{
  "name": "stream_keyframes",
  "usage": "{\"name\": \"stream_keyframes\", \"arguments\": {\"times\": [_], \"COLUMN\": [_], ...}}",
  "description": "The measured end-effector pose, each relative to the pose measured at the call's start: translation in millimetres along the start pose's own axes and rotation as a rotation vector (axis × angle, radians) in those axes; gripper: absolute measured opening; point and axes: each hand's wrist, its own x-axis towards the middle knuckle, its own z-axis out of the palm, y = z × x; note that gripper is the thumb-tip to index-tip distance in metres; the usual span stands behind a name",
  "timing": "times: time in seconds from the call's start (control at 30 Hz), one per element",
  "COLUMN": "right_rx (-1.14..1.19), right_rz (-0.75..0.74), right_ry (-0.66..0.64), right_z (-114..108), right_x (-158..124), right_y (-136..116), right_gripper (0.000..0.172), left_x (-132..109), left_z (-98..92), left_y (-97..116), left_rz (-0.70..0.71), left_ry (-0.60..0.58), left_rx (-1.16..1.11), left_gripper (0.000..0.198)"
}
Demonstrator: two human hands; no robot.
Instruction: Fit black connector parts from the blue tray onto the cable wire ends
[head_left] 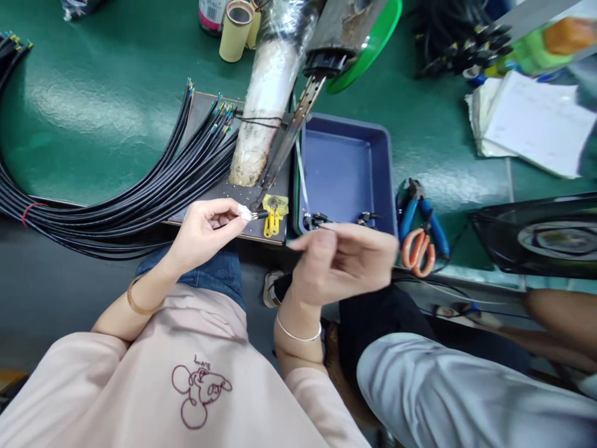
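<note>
My left hand (205, 230) is closed in a pinch, with a white wrap on a fingertip. From the pinch a small black connector (260, 214) with bright metal pins sticks out to the right. Just beyond it, yellow cutter-like pieces (273, 218) lie at the board's front edge. My right hand (342, 261) hovers at the front of the blue plastic bin (346, 158), fingers curled and smeared by motion, so I cannot tell whether it holds anything. Small dark connectors (367, 218) lie in the bin behind that hand.
Bundled black cables (140, 199) with coloured wire ends lie to the left. A plastic-wrapped post (270, 93) and a slotted metal arm (296, 124) rise behind the board. Blue-handled cutters (431, 224) and orange-handled scissors (418, 252) lie right of the bin. A co-worker's sleeve (420, 386) is close by.
</note>
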Motion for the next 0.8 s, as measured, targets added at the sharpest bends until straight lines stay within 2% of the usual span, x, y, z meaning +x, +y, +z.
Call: {"name": "stream_keyframes", "arguments": {"times": [0.03,0.1,0.23,0.37,0.57,0.8], "right_rx": [0.032,0.038,-0.136,-0.215,-0.166,-0.190], "right_rz": [-0.031,-0.042,0.007,-0.157,-0.167,-0.187], "right_ry": [0.045,0.035,-0.168,-0.325,-0.325,-0.317], "right_z": [-1.4,-4.4,-7.4,-1.3,9.1,11.1], "right_x": [0.6,0.5,-3.5,-3.9,-1.1,3.2], "right_y": [-1.4,-3.3,-0.8,4.7,7.4,2.5], "right_gripper": [0.009,0.013,0.009,0.010,0.015,0.018], "left_x": [0.0,0.1,0.5,2.1,7.0,8.2], "left_z": [0.3,0.8,1.3,0.7,1.0,2.0], "left_y": [-0.2,0.1,0.9,-1.8,-6.5,-2.1], "left_rz": [0.011,0.029,0.042,0.067,0.129,0.234], "left_ry": [0.007,0.014,0.028,0.041,0.084,0.115], "left_rx": [0.001,0.014,0.074,0.092,0.109,0.212], "left_gripper": [0.011,0.010,0.009,0.008,0.007,0.009]}}
